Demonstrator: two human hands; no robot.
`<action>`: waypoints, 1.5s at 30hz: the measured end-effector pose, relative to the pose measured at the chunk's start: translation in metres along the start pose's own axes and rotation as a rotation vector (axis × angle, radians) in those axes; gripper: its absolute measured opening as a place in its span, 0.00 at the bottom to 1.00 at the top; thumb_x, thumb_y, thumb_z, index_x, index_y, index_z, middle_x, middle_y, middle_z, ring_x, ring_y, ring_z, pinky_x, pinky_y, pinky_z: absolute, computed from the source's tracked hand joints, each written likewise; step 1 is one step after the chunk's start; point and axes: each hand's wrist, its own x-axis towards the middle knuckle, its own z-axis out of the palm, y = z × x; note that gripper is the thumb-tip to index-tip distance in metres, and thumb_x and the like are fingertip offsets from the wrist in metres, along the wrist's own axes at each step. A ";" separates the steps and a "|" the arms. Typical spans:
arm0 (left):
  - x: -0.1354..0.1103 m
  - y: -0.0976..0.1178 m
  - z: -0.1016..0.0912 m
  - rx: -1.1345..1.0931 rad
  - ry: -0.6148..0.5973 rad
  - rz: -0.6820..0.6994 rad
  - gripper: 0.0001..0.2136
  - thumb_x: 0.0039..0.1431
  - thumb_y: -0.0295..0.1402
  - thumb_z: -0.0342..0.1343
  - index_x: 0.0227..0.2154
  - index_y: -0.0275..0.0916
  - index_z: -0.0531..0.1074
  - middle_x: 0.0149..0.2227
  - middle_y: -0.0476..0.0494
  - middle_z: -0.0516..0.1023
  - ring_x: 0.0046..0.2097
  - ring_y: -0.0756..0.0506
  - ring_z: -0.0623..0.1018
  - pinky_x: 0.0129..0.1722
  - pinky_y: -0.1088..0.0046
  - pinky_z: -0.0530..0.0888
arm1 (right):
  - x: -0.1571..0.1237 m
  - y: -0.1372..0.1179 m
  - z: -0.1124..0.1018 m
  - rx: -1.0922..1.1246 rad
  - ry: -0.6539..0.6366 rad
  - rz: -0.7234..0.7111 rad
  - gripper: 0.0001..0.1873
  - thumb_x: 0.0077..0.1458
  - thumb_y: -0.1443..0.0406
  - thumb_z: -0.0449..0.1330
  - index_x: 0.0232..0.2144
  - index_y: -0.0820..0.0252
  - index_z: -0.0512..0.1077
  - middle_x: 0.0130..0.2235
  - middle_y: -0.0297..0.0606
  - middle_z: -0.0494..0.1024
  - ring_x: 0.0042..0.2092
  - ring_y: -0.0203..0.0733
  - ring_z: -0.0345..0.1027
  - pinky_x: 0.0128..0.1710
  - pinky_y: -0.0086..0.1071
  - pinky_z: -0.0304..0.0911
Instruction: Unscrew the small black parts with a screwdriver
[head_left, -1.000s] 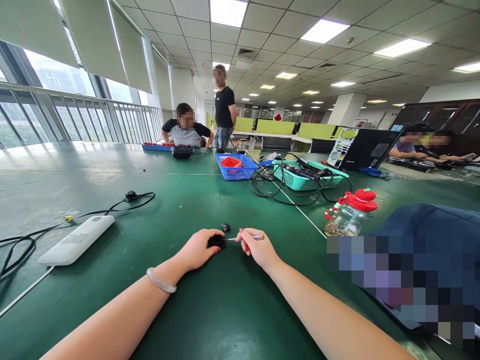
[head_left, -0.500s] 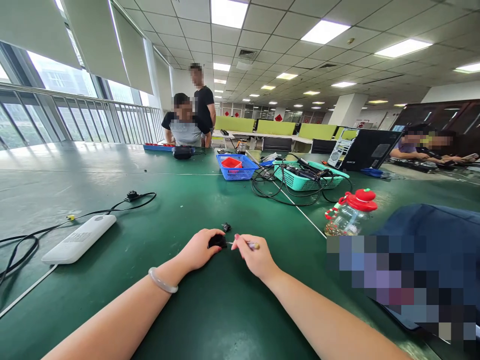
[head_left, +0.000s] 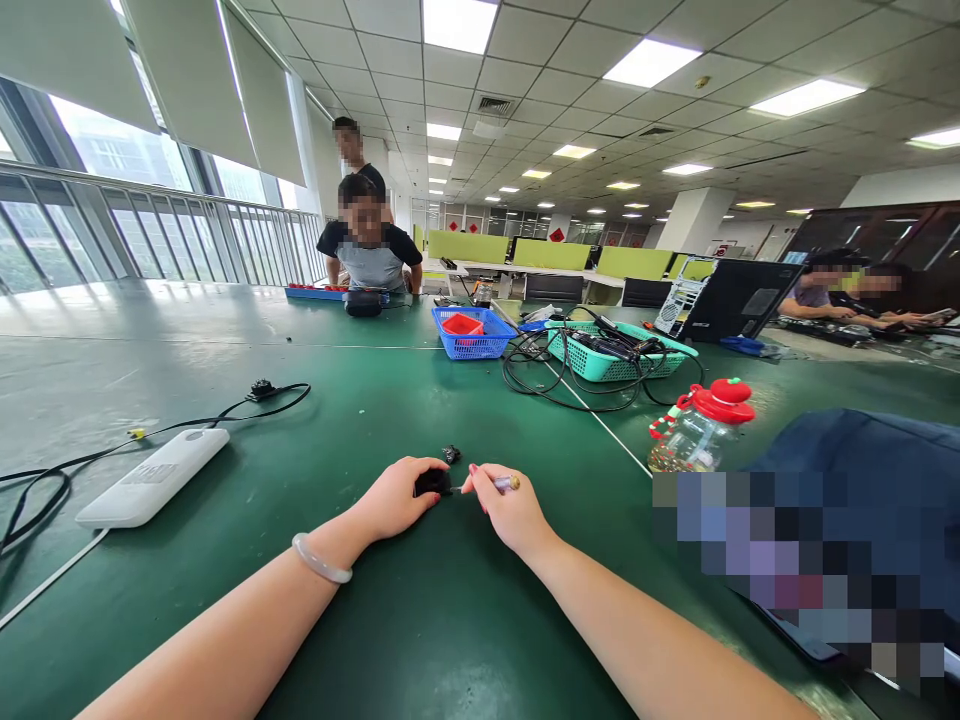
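Observation:
My left hand (head_left: 394,497) is curled over a small black part (head_left: 433,482) and holds it down on the green table (head_left: 420,620). A pale bangle sits on that wrist. My right hand (head_left: 504,510) pinches a thin screwdriver (head_left: 498,484), and its metal tip meets the black part. Another tiny black piece (head_left: 450,453) lies loose just beyond my fingers.
A white power strip (head_left: 154,477) with black cables lies at left. A blue basket (head_left: 473,333) and a teal basket (head_left: 615,352) with cables stand further back. A red-lidded jar (head_left: 701,427) and a dark blue bag (head_left: 847,500) are at right. Other people sit and stand at the far edges.
My right hand has shifted slightly left, bringing the screwdriver tip onto the black part. The standing person at the back has walked left behind the seated one.

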 end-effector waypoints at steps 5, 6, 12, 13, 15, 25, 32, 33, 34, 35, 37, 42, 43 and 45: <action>0.000 0.000 0.000 -0.032 0.042 0.010 0.20 0.52 0.32 0.56 0.50 0.43 0.70 0.52 0.42 0.75 0.53 0.40 0.73 0.58 0.59 0.68 | -0.012 -0.011 -0.002 0.003 -0.049 -0.118 0.14 0.58 0.55 0.53 0.24 0.56 0.62 0.18 0.26 0.58 0.21 0.32 0.51 0.21 0.28 0.49; 0.000 0.001 0.000 -0.041 0.049 0.018 0.20 0.52 0.33 0.57 0.50 0.43 0.70 0.52 0.42 0.75 0.53 0.41 0.73 0.58 0.59 0.68 | -0.013 -0.013 -0.002 0.001 -0.077 -0.141 0.14 0.58 0.56 0.53 0.24 0.56 0.62 0.19 0.26 0.59 0.21 0.32 0.51 0.22 0.28 0.50; 0.000 0.000 0.000 -0.054 0.032 0.038 0.21 0.50 0.30 0.58 0.49 0.43 0.72 0.52 0.42 0.76 0.53 0.41 0.74 0.57 0.60 0.69 | -0.015 -0.010 0.003 -0.163 -0.229 -0.270 0.07 0.55 0.64 0.55 0.25 0.57 0.65 0.23 0.29 0.68 0.25 0.33 0.59 0.26 0.26 0.55; 0.001 0.000 0.000 -0.053 0.028 0.039 0.21 0.50 0.30 0.57 0.49 0.43 0.72 0.52 0.43 0.76 0.53 0.41 0.74 0.57 0.60 0.69 | -0.014 -0.009 0.004 -0.180 -0.244 -0.277 0.07 0.55 0.64 0.55 0.25 0.57 0.66 0.24 0.29 0.70 0.25 0.33 0.60 0.26 0.26 0.56; 0.001 -0.001 0.001 -0.051 0.025 0.042 0.21 0.50 0.30 0.57 0.49 0.43 0.72 0.52 0.43 0.76 0.53 0.41 0.74 0.57 0.61 0.69 | -0.013 -0.008 0.004 -0.186 -0.253 -0.276 0.07 0.55 0.64 0.55 0.26 0.57 0.67 0.25 0.29 0.70 0.26 0.32 0.61 0.27 0.26 0.56; 0.000 0.000 0.002 -0.015 0.030 0.045 0.20 0.52 0.33 0.58 0.50 0.43 0.71 0.53 0.42 0.75 0.54 0.40 0.73 0.58 0.60 0.68 | -0.015 -0.013 0.005 -0.302 -0.101 -0.304 0.16 0.58 0.59 0.53 0.20 0.57 0.62 0.20 0.29 0.65 0.24 0.33 0.57 0.26 0.28 0.52; 0.001 0.000 0.001 0.004 0.003 0.078 0.20 0.53 0.32 0.57 0.51 0.41 0.70 0.54 0.41 0.75 0.55 0.40 0.73 0.59 0.60 0.67 | -0.009 -0.012 0.012 -0.245 -0.071 -0.226 0.19 0.58 0.56 0.53 0.18 0.57 0.60 0.18 0.28 0.61 0.21 0.33 0.53 0.23 0.29 0.48; 0.001 -0.001 0.001 0.005 0.000 0.082 0.21 0.52 0.32 0.58 0.51 0.41 0.70 0.54 0.41 0.75 0.55 0.40 0.73 0.59 0.60 0.67 | -0.005 -0.010 0.012 -0.169 -0.054 -0.158 0.21 0.57 0.54 0.53 0.17 0.57 0.60 0.17 0.28 0.61 0.20 0.32 0.52 0.22 0.29 0.48; 0.002 -0.001 0.001 0.006 -0.002 0.083 0.21 0.52 0.32 0.59 0.51 0.41 0.70 0.54 0.41 0.75 0.55 0.40 0.73 0.59 0.60 0.67 | -0.002 -0.007 0.012 -0.091 -0.035 -0.084 0.22 0.56 0.52 0.54 0.17 0.57 0.59 0.16 0.28 0.61 0.20 0.32 0.53 0.21 0.28 0.49; 0.002 -0.001 0.002 0.007 -0.003 0.080 0.21 0.51 0.31 0.60 0.51 0.42 0.70 0.53 0.41 0.75 0.55 0.40 0.73 0.58 0.60 0.67 | 0.002 -0.003 0.011 -0.006 -0.024 -0.008 0.23 0.55 0.50 0.54 0.17 0.56 0.59 0.16 0.28 0.62 0.19 0.32 0.54 0.20 0.28 0.50; 0.002 -0.001 0.002 0.012 -0.004 0.066 0.22 0.51 0.31 0.60 0.51 0.42 0.70 0.53 0.41 0.75 0.54 0.40 0.73 0.58 0.59 0.68 | 0.008 0.003 0.009 0.159 -0.040 0.138 0.23 0.53 0.46 0.54 0.19 0.56 0.61 0.15 0.29 0.64 0.17 0.33 0.54 0.18 0.28 0.51; 0.000 0.002 0.002 0.020 0.002 0.057 0.20 0.53 0.33 0.58 0.51 0.43 0.70 0.52 0.42 0.75 0.53 0.40 0.74 0.57 0.59 0.69 | 0.008 0.004 -0.002 0.212 0.035 0.082 0.23 0.54 0.46 0.55 0.20 0.57 0.65 0.15 0.29 0.64 0.17 0.32 0.55 0.19 0.28 0.52; 0.000 0.002 0.002 0.018 0.001 0.059 0.20 0.54 0.33 0.58 0.51 0.43 0.70 0.53 0.42 0.75 0.53 0.40 0.74 0.57 0.59 0.69 | 0.006 0.002 -0.004 0.166 0.069 0.026 0.23 0.55 0.47 0.54 0.19 0.57 0.64 0.15 0.29 0.63 0.18 0.32 0.54 0.20 0.28 0.51; 0.000 0.002 0.002 0.014 0.002 0.060 0.20 0.54 0.34 0.58 0.51 0.44 0.70 0.53 0.43 0.75 0.54 0.40 0.73 0.58 0.59 0.68 | 0.003 -0.001 -0.006 0.052 0.105 -0.077 0.23 0.57 0.50 0.54 0.18 0.57 0.62 0.16 0.28 0.61 0.20 0.32 0.53 0.22 0.28 0.50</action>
